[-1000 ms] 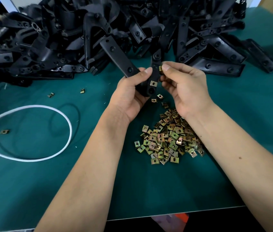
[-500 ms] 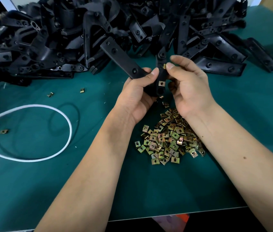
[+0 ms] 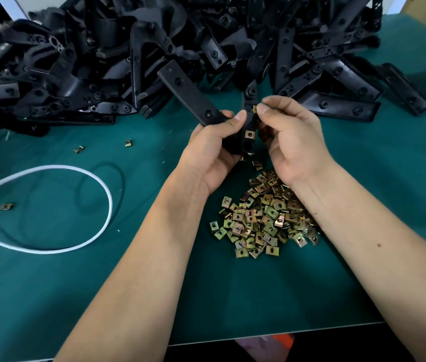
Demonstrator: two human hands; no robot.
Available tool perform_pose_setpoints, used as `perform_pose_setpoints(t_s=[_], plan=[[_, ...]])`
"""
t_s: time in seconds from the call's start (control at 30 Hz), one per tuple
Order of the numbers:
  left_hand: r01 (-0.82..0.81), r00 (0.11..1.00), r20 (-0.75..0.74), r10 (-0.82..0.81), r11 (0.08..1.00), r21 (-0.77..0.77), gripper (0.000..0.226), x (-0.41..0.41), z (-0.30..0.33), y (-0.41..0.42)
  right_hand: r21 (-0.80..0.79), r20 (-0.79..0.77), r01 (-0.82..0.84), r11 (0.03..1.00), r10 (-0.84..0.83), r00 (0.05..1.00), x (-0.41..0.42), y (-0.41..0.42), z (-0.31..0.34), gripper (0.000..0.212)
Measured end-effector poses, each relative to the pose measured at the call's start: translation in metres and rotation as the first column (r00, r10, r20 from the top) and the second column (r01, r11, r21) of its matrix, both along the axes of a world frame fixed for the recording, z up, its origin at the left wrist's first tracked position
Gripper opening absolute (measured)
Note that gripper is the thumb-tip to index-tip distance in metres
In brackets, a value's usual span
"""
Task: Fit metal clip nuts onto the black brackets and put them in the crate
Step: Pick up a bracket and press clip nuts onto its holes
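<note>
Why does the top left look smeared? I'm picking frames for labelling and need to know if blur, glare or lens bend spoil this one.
Head view: the brackets at the far upper left are motion-smeared; both hands, left and right, and the nut pile are sharp; the wide lens bows the table edge; lighting is soft, with faint shadows beside the white cord and no strong glare.

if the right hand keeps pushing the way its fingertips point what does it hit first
The right hand pinches a clip nut and points left at the held bracket. It would meet that bracket's arm first, then probably the left hand's thumb behind it; depth is unclear.
</note>
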State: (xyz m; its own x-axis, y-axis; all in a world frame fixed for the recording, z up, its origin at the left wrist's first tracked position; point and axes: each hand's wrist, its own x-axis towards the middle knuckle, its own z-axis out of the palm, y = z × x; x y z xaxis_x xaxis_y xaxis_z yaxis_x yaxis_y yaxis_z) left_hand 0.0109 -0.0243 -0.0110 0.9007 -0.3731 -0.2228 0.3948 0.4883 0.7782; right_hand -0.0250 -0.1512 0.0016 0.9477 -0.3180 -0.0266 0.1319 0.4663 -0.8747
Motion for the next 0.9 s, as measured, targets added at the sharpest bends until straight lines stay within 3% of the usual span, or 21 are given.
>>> perform_pose_setpoints(t_s=[0.1,0.33,0.5,0.63,0.77,0.9], plan=[[-0.006,1.000,-0.004,0.006,0.999,-0.053,0.015,0.001,0.001,0.002,0.038,0.022,-0.054,0.998,0.053,0.998,0.002,0.001,0.003,0.015],[-0.011,1.000,-0.003,0.011,0.999,-0.041,0.019,0.005,-0.002,0.007,-0.157,0.032,0.023,0.987,-0.018,0.999,0.005,-0.004,-0.001,0.014],[-0.041,0.997,-0.063,0.032,0.989,-0.145,0.013,0.010,-0.001,0.013,-0.223,0.039,0.061,0.973,-0.054,0.998,0.006,-0.013,0.000,0.017],[-0.030,0.999,-0.034,0.027,0.995,-0.098,0.013,0.009,0.000,0.015,-0.261,0.035,0.061,0.963,-0.053,0.998,0.007,-0.013,-0.002,0.014],[-0.008,1.000,0.021,0.009,0.999,-0.038,0.028,0.006,0.000,0.014,-0.289,0.038,0.063,0.955,-0.055,0.998,0.007,-0.009,-0.003,0.011],[0.004,0.999,0.036,-0.003,1.000,-0.025,0.019,0.006,-0.001,0.013,-0.313,0.011,0.045,0.949,-0.044,0.999,0.008,-0.011,-0.004,0.010]])
